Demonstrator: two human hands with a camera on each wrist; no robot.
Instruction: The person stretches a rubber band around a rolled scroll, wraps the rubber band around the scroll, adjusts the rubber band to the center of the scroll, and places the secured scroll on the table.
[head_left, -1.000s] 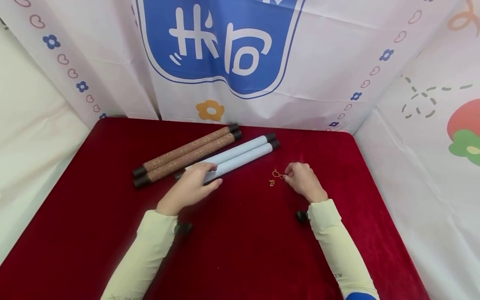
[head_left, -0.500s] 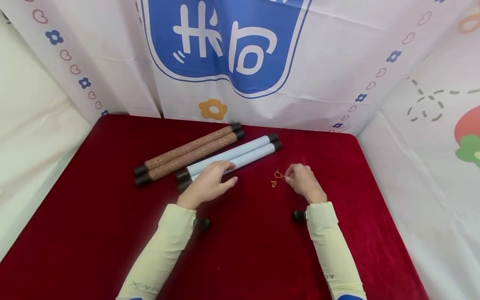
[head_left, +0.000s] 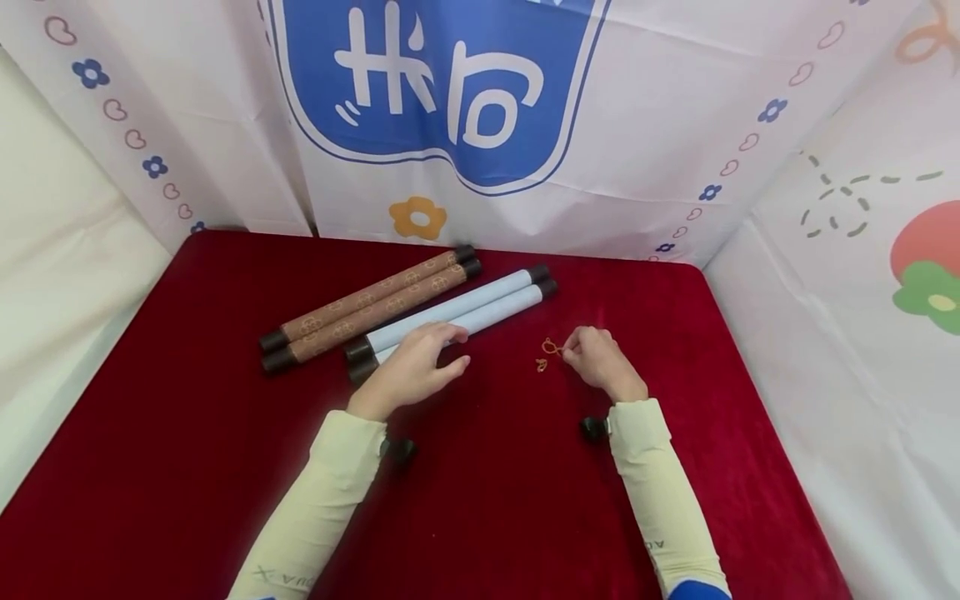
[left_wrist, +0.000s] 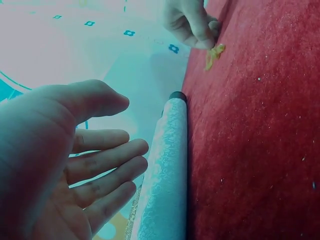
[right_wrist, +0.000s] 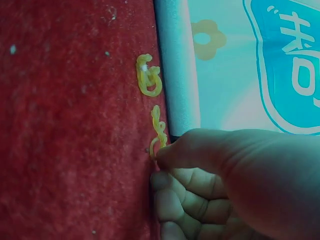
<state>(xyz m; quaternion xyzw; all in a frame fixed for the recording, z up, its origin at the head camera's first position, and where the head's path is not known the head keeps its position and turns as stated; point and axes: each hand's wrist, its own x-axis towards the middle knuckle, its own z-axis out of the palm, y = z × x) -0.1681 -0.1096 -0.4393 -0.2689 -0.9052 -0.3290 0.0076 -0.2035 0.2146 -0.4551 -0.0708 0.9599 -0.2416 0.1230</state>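
Observation:
My left hand [head_left: 416, 367] is over the near end of two light blue scrolls [head_left: 498, 313] with dark end caps. Its fingers are relaxed and apart in the left wrist view, with nothing between them, beside the blue scroll [left_wrist: 167, 165]. On the right, my right hand [head_left: 600, 362] pinches the end of a yellow rubber band [head_left: 551, 347] between thumb and forefinger, low over the red cloth. The looped rest of that rubber band [right_wrist: 158, 120] shows beyond the thumb in the right wrist view. Close by lies a second, crumpled rubber band [head_left: 542, 365].
Two brown patterned scrolls [head_left: 375, 310] lie side by side, left of and behind the blue ones. Red velvet cloth [head_left: 480, 500] covers the table. A white printed curtain [head_left: 630, 150] rises at the back edge, with more white cloth along both sides.
My left hand has moved right along the blue scrolls, uncovering their near end caps, and then stayed there. The right hand keeps its pinch on the rubber band. The head view shifts slightly.

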